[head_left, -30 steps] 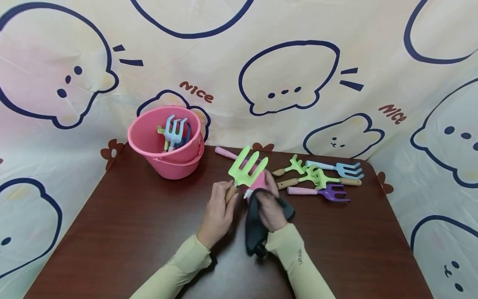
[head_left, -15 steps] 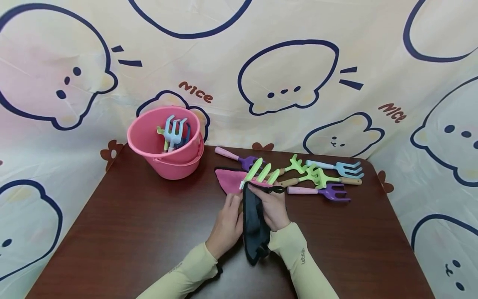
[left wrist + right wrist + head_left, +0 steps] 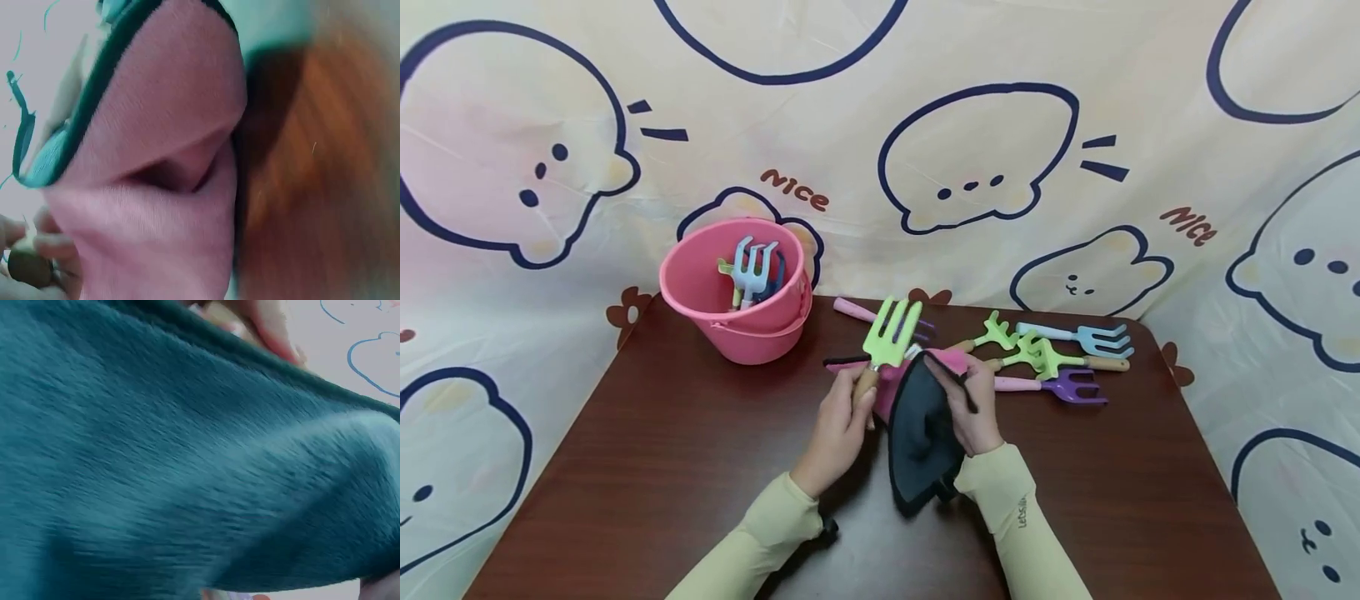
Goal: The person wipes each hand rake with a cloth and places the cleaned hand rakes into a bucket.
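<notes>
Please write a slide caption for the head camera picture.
The left hand grips a green fork by its wooden handle while the right hand holds a pink-and-dark cloth.

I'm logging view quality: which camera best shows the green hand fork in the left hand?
The head view: the green hand fork shows its tines and part of its wooden handle. The left wrist view catches apparently only the handle's end; in the right wrist view, mostly dark fleecy cloth, I cannot make it out.

"nice" (image 3: pixel 793 190) twice on backdrop (image 3: pixel 842 125), unclear lettering (image 3: pixel 1022 512) on right sleeve (image 3: pixel 1033 542)
</notes>
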